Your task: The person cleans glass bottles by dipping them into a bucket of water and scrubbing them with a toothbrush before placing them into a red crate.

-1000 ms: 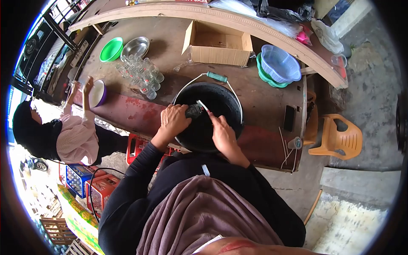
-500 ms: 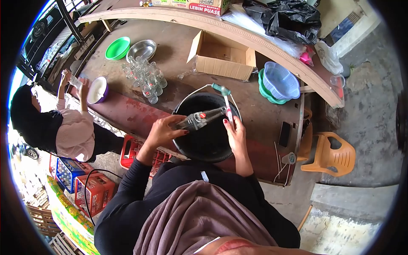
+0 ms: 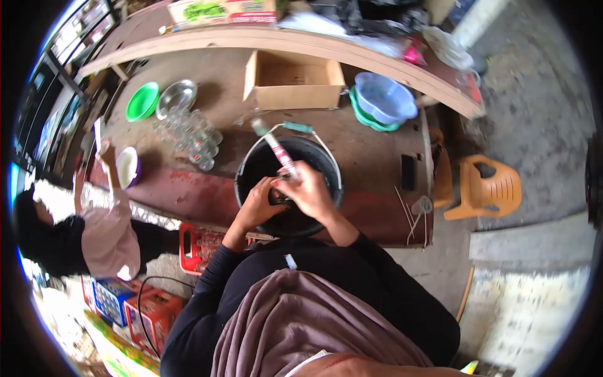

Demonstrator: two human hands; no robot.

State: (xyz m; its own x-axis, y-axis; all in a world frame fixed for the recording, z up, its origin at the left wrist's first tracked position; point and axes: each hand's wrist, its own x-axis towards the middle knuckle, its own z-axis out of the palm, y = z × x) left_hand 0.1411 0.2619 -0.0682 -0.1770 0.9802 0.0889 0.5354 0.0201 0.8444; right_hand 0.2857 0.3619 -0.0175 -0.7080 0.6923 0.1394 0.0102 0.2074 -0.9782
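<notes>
Over the black bucket, my left hand is wrapped around a clear glass bottle, mostly hidden by my fingers. My right hand grips a white stick with pink markings and presses close against the left hand at the bottle. The stick's pale greenish end points up and away from me; blur hides its detail. Beyond the bucket's left side stands a cluster of clear glass bottles.
Steel bowl, green basin, cardboard box and blue basket rest on the table. A phone lies right. Another person works at left near a purple-rimmed bowl. Bottle crates and an orange chair flank me.
My hands have come together over the bucket. The bottle has turned from lying sideways to being mostly covered by my fingers; the stick has swung left. The view has shifted.
</notes>
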